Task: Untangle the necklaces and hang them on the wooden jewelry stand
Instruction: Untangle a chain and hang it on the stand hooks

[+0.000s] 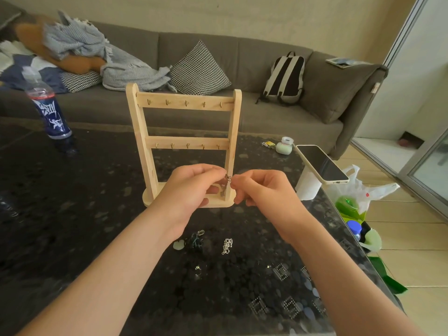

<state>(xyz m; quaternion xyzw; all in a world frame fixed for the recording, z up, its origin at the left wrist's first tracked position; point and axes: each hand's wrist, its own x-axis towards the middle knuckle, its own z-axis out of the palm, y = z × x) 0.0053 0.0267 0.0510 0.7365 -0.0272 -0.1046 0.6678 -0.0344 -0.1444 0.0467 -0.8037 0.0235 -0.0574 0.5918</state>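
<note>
A wooden jewelry stand (pixel 184 141) with two rails of small brass hooks stands upright on the dark table; all its hooks are bare. In front of its base, my left hand (pixel 191 190) and my right hand (pixel 259 190) both pinch a small tangled silver necklace (pixel 228 178) between their fingertips, held in the air. On the table below my wrists lie a dark cord necklace with a pale green pendant (pixel 194 242) and a bunched silver chain (pixel 227 246).
A blue drink bottle (pixel 49 110) stands at the far left of the dark table (pixel 72 214). A phone (pixel 322 164) rests on a white box at the right edge, near a small green case (pixel 283 147). Plastic bags lie on the floor at the right; a grey sofa stands behind.
</note>
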